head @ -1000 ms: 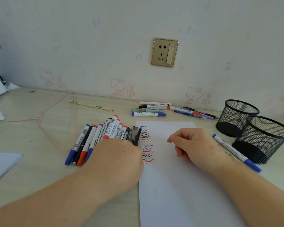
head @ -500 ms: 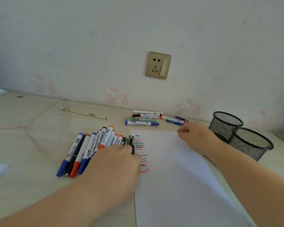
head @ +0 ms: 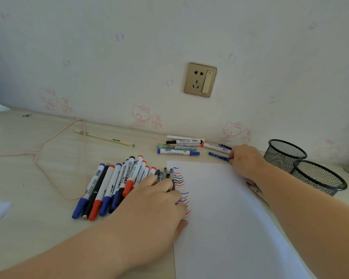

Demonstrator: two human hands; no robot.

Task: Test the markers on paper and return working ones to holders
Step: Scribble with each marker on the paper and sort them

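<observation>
Lying capped, blue marker (head: 218, 156) fingertip-pinched

Pale desk (head: 38, 178) bears paper (head: 220, 218), marker row (head: 113, 184), back-edge pens (head: 179, 147), two mesh holders (head: 302, 166), cord (head: 48, 141).

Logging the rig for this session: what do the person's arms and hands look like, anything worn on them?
Both forearms are bare as far as the head view shows; no sleeves come into the picture. The left hand and the right hand are bare too: no gloves, and no rings, watch or bands show on the visible sides. No markings, tape or cables appear on either arm.
</observation>
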